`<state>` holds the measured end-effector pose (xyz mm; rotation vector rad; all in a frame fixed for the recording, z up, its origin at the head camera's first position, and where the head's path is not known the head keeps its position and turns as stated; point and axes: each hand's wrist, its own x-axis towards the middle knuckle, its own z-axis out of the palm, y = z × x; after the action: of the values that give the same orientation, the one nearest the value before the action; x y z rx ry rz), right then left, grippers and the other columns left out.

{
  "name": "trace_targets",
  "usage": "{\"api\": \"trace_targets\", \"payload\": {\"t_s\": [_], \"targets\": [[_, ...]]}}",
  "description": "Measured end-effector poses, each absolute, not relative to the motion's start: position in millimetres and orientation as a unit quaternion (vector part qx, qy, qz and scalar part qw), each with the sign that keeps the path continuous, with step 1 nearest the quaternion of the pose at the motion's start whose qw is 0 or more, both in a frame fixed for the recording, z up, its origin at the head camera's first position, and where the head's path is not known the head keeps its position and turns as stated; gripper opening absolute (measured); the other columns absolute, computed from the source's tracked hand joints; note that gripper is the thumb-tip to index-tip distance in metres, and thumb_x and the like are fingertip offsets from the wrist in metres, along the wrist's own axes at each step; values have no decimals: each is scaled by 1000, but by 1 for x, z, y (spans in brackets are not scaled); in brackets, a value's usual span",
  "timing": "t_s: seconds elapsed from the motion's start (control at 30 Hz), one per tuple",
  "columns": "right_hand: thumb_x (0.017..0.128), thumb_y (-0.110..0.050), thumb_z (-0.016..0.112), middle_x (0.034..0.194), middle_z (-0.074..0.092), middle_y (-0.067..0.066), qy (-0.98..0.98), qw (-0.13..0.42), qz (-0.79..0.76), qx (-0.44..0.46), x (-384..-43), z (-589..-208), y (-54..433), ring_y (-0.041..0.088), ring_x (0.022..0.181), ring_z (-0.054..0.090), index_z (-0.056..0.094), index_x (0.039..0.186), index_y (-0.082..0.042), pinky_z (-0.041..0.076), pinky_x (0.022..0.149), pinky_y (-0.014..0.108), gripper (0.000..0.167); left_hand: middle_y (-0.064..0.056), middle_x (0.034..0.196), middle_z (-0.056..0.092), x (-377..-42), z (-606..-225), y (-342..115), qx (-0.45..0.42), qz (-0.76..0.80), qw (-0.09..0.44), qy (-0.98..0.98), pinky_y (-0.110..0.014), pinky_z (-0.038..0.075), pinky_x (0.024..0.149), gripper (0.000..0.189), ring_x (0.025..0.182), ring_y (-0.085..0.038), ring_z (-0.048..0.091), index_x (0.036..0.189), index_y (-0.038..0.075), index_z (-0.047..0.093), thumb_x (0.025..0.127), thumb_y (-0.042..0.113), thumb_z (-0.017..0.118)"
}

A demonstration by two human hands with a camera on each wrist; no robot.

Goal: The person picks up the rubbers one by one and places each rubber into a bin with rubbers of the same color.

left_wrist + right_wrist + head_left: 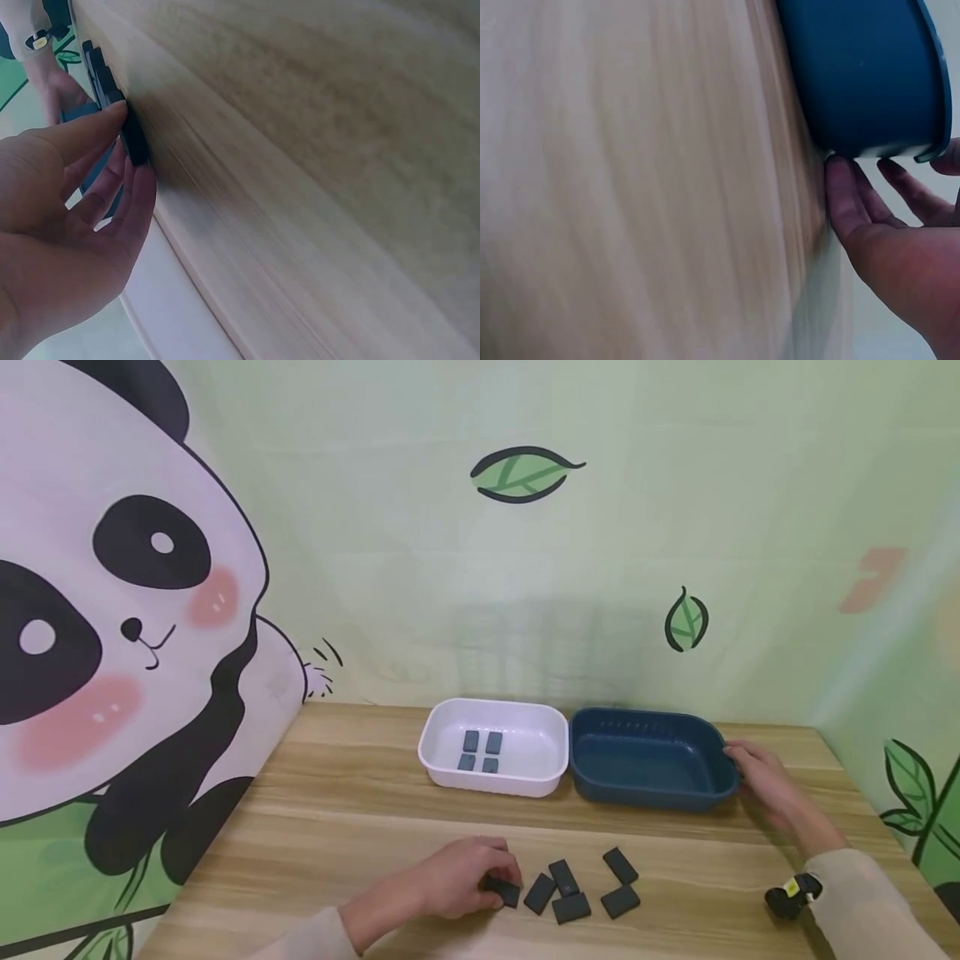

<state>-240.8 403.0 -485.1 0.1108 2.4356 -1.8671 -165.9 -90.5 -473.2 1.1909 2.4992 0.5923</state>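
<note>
My left hand [468, 877] pinches a small black rectangular block [510, 893] between thumb and fingers, low at the tabletop. The left wrist view shows the same block [133, 139] standing out from the fingertips. Just to its right lie several similar black blocks [572, 907], some touching one another. My right hand [765, 777] is at the right end of a dark blue basin [645, 797], gripping its rim. In the right wrist view, fingers [844, 195] touch the basin's end wall [870, 82]; part of that hand is cut off by the frame.
A white basin [495, 783] stands against the blue one's left side, with several small dark blocks [493, 743] inside. Both sit at the back of the wooden table [337, 793], near a green wall cloth [375, 527] printed with a panda and leaves.
</note>
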Motion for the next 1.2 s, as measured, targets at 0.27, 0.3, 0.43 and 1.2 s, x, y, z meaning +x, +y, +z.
{"api": "trace_targets", "payload": {"t_s": [0.27, 0.3, 0.43, 1.2], "targets": [[116, -29, 34, 141, 49, 26, 819, 15, -573, 11, -243, -489, 404, -8, 101, 53, 32, 152, 19, 53, 85, 15, 60, 15, 103, 62, -170, -475, -90, 407, 205, 157, 876, -19, 53, 84, 24, 90, 1, 59, 113, 23, 75, 92, 19, 84], [116, -30, 33, 146, 45, 30, 822, 14, -569, 12, -243, -489, 403, -10, 101, 52, 32, 152, 19, 52, 85, 14, 61, 14, 104, 62, -170, -474, -90, 406, 201, 152, 878, -19, 53, 83, 24, 90, 0, 59, 115, 23, 74, 93, 22, 84], [116, -31, 30, 156, 32, 39, 823, 25, -567, 19, -245, -487, 402, -13, 100, 49, 28, 155, 19, 50, 85, 11, 63, 11, 114, 62, -170, -475, -88, 400, 188, 127, 888, -20, 54, 84, 31, 93, -1, 58, 124, 22, 73, 96, 31, 81], [116, -31, 28, 158, 29, 38, 817, 48, -574, 36, -243, -488, 403, -12, 100, 47, 25, 156, 18, 50, 84, 12, 63, 9, 117, 62, -179, -465, -92, 434, 158, 120, 879, -21, 52, 92, 38, 99, -2, 55, 124, 19, 75, 90, 28, 88]]}}
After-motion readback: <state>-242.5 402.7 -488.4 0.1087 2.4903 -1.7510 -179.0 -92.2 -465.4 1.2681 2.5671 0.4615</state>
